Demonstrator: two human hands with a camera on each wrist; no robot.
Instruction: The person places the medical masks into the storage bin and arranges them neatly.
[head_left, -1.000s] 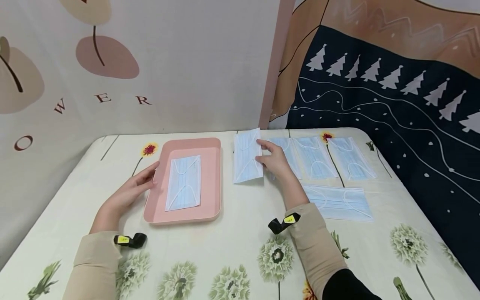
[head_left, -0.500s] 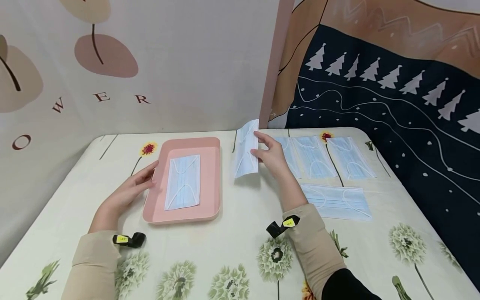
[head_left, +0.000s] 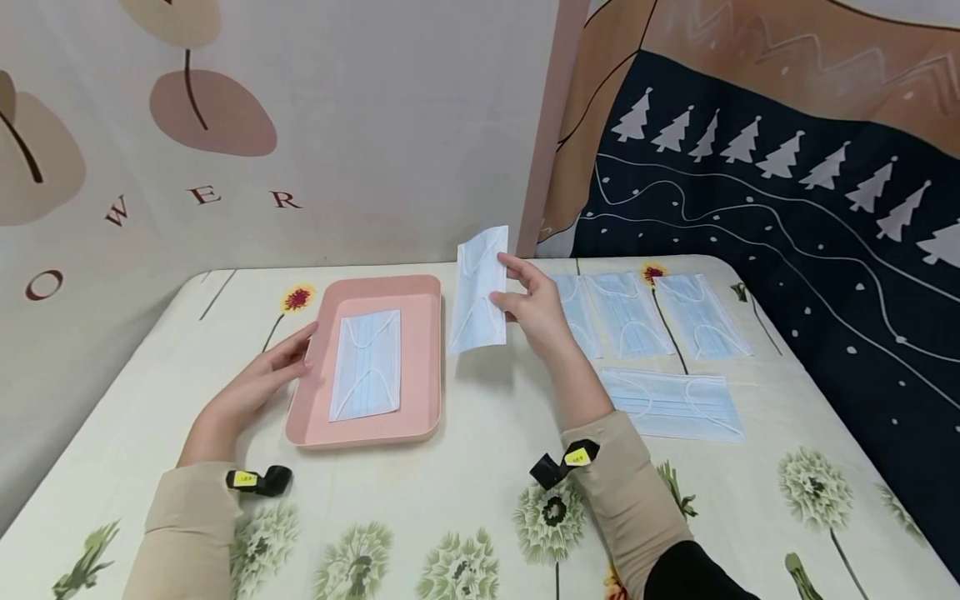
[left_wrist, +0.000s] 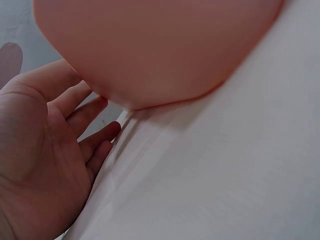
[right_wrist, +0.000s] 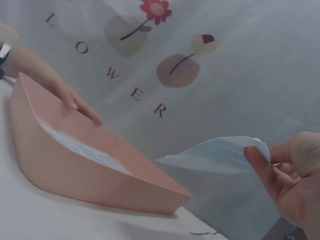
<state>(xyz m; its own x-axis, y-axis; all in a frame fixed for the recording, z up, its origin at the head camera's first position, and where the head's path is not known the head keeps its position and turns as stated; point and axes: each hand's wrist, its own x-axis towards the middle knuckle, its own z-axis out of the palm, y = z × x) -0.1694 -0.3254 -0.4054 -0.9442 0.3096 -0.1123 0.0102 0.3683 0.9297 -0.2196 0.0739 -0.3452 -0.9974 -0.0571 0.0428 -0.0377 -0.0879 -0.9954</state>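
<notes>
My right hand [head_left: 536, 308] pinches a light blue face mask [head_left: 477, 287] by its right edge, thumb against fingers. The mask hangs raised above the table, between the pink tray [head_left: 420, 358] and the row of masks. In the right wrist view the held mask [right_wrist: 210, 154] bends slightly beside the tray's end. A second face mask [head_left: 365, 364] lies inside the tray, ear loops upward. At the tray's left side, my left hand [head_left: 255, 383] touches the rim with fingers loosely extended. The left wrist view shows that hand [left_wrist: 55, 150] against the tray's outer wall [left_wrist: 160, 55].
To the right lie several more face masks: an upright row [head_left: 628, 315] at the back and one sideways mask [head_left: 675, 404] in front. A flower-print cloth [head_left: 450, 500] covers the table. Printed fabric [head_left: 390, 133] hangs behind it.
My right hand has lifted the mask higher and shifted it left towards the tray, with the mask turning on the way. The left hand and the tray stay in place.
</notes>
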